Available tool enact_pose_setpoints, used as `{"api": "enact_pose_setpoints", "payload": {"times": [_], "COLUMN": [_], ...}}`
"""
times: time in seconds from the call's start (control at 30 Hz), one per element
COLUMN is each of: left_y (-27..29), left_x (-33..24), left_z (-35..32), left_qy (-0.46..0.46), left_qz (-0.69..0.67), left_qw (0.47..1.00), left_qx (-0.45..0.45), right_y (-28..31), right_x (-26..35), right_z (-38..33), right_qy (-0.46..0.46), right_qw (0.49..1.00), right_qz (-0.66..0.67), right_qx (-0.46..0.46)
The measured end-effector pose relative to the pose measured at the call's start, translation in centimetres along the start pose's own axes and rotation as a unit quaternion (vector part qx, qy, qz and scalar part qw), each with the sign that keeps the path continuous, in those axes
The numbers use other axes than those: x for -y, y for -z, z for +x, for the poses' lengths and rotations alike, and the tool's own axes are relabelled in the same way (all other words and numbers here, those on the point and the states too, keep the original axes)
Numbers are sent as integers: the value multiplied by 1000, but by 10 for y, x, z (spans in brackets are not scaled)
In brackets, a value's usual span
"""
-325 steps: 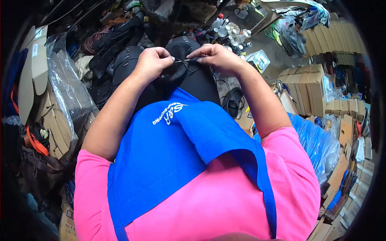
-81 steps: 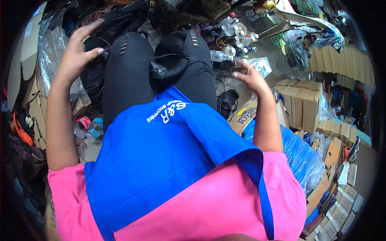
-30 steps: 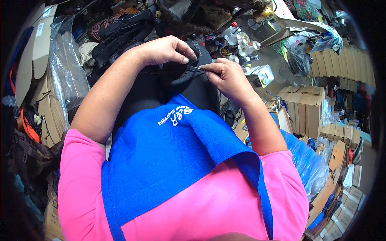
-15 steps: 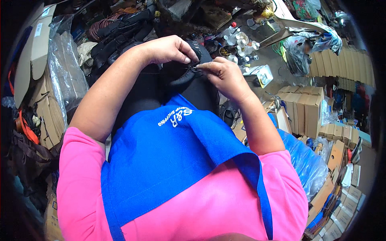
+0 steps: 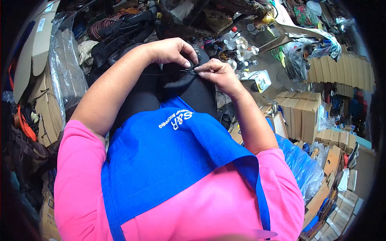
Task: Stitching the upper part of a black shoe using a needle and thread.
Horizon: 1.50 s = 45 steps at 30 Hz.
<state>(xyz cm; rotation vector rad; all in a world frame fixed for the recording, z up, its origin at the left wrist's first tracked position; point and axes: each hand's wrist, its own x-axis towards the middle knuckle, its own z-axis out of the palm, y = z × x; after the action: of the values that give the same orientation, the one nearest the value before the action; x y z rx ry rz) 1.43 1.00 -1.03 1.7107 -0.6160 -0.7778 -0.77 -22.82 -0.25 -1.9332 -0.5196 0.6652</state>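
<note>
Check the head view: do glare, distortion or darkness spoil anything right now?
Head view: cardboard row bows near the rim, corners go black; head view: glare streaks the clear plastic sheet; head view: black piece at the left hand blends into black trousers, fine detail hard to read.

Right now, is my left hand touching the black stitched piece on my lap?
Touching. The head view shows your left hand curled over the black stitched piece, its thumb and fingers against the raised edge.
</note>
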Motion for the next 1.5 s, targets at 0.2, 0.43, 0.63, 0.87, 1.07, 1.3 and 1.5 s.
{"api": "enact_pose_setpoints", "payload": {"times": [0.2,0.43,0.63,0.87,1.07,1.3,1.5], "left_y": [-10,-60,-76,-72,-77,-62,-59], "left_x": [1,-25,-16,-25,-12,-11,3], "left_z": [-24,-84,-85,-90,-85,-64,-57], "left_qy": [-41,27,-26,19,-21,-60,-62], "left_qz": [260,181,235,167,415,229,241], "left_qw": [929,930,909,931,825,887,897], "left_qx": [-260,-318,-344,-324,-384,-396,-365], "right_y": [-10,-34,-46,-52,-46,-4,11], "right_x": [21,25,23,24,20,10,16], "right_z": [-7,-34,-40,-42,-41,-17,-2], "right_qy": [85,137,159,143,144,45,27], "right_qw": [981,913,893,889,897,987,991], "right_qz": [-161,-359,-391,-403,-387,-151,-127], "right_qx": [-64,-140,-157,-164,-159,-23,37]}}
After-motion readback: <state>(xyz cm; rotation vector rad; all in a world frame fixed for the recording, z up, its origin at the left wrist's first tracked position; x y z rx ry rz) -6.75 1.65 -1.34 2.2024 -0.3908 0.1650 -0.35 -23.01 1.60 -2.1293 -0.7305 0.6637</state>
